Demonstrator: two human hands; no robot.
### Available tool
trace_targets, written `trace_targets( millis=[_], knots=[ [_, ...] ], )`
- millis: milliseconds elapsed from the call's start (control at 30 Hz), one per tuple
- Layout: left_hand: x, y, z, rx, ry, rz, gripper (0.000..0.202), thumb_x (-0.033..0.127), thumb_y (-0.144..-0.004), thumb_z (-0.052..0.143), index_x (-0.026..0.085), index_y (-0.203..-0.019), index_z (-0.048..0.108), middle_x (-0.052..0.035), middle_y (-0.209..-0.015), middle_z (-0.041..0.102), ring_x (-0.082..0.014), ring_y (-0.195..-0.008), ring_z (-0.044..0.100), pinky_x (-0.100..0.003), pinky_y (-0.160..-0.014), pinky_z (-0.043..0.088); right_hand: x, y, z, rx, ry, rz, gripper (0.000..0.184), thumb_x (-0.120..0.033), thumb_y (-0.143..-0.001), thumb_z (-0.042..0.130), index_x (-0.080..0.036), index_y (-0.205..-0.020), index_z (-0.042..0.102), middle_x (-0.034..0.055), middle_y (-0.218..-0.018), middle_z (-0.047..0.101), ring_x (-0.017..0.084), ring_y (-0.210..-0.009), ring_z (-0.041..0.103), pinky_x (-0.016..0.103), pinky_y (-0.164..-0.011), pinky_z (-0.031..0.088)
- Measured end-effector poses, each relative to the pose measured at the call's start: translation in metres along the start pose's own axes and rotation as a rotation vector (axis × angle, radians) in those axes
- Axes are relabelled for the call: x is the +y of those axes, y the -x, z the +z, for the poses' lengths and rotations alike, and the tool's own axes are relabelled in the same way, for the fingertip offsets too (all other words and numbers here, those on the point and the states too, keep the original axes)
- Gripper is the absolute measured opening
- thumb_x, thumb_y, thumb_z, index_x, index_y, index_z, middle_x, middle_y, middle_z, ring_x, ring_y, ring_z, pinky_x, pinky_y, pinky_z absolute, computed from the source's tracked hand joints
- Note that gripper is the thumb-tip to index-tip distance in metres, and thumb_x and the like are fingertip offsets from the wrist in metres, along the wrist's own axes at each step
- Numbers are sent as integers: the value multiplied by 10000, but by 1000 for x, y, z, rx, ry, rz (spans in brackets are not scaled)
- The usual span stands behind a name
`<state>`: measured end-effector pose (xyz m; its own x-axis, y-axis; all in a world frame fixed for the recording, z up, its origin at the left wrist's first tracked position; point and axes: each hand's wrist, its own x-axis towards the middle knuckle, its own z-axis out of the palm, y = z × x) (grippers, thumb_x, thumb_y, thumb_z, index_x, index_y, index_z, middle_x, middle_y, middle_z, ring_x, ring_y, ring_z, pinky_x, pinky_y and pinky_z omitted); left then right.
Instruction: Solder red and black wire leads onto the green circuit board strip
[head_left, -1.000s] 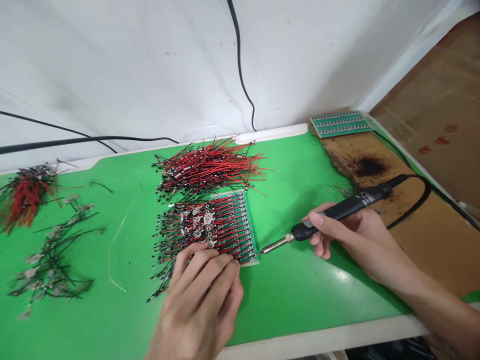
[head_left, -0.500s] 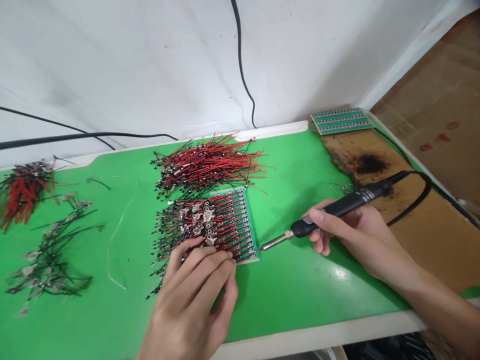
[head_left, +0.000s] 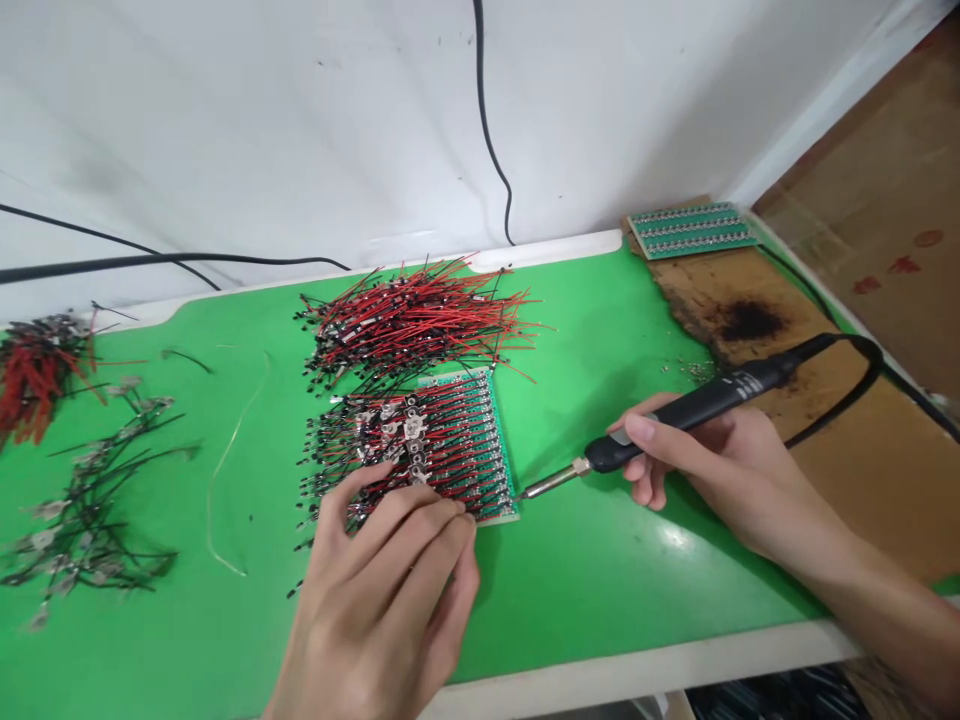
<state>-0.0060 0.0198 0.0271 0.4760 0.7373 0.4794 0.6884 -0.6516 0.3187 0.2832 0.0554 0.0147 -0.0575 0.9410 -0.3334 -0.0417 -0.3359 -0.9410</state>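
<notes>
My right hand (head_left: 697, 455) grips a black soldering iron (head_left: 675, 420), its metal tip pointing left at the near right corner of a green circuit board (head_left: 495, 430). The tip is at the pads there; actual contact is too small to tell. Rows of red and black wires (head_left: 457, 440) run left from the board's pads, with small metal parts (head_left: 414, 428) lying on them. My left hand (head_left: 390, 580) rests over the near part of these wires. Its thumb and fingertips are pinched together on a wire at the board's near edge, mostly hidden by the fingers.
Behind the board lies a heap of red and black wires (head_left: 427, 315). Black wires with metal tabs (head_left: 90, 510) and a red bundle (head_left: 37, 380) lie left, beside a thin pale strand (head_left: 217, 470). A second board (head_left: 694, 232) sits on scorched cardboard (head_left: 840, 440) at right.
The view has shifted slightly. Both hands hold nearly the same pose, with the iron's tip still at the board's near right corner.
</notes>
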Motion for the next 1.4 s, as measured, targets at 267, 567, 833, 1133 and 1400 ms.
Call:
trace_targets(
  millis=[267, 567, 833, 1133, 1400],
  knots=[
    [0, 1, 2, -20, -40, 20, 156, 27, -1003, 707, 164, -1076, 723, 8, -998, 819, -156, -950, 757, -456, -1159, 441, 0, 0, 0, 3, 0, 1, 388, -536, -790, 1002, -179, -772, 851, 65, -639, 779, 173, -512, 724, 214, -489, 611],
    [1, 2, 1, -43, -40, 18, 148, 34, -1021, 691, 163, -1086, 724, 5, -1013, 812, -155, -955, 744, -464, -1144, 447, 2, 0, -2, -4, 10, -7, 346, -514, -824, 988, -194, -806, 859, 48, -657, 785, 154, -532, 727, 187, -514, 606],
    [1, 3, 2, -40, -26, 9, 155, 31, -1007, 716, 158, -1095, 732, 0, -1027, 810, -155, -971, 734, -473, -1170, 452, 5, 2, -5, -12, 6, -9, 371, -535, -841, 966, -180, -806, 865, 64, -656, 775, 185, -526, 720, 246, -505, 614],
    [0, 5, 4, -16, -12, 2, 192, 6, -979, 734, 169, -1079, 715, 0, -1008, 805, -159, -959, 722, -463, -1141, 475, 9, 1, -8, -35, -27, -13, 325, -500, -892, 940, -189, -818, 881, 56, -681, 781, 165, -548, 721, 221, -523, 602],
    [-1, 5, 7, 13, 39, -25, 268, -47, -935, 745, 179, -1074, 708, 9, -992, 788, -132, -925, 698, -435, -1135, 494, 5, 2, -6, -26, -80, 8, 331, -502, -899, 938, -189, -813, 870, 56, -682, 782, 155, -559, 723, 207, -522, 585]
  ],
)
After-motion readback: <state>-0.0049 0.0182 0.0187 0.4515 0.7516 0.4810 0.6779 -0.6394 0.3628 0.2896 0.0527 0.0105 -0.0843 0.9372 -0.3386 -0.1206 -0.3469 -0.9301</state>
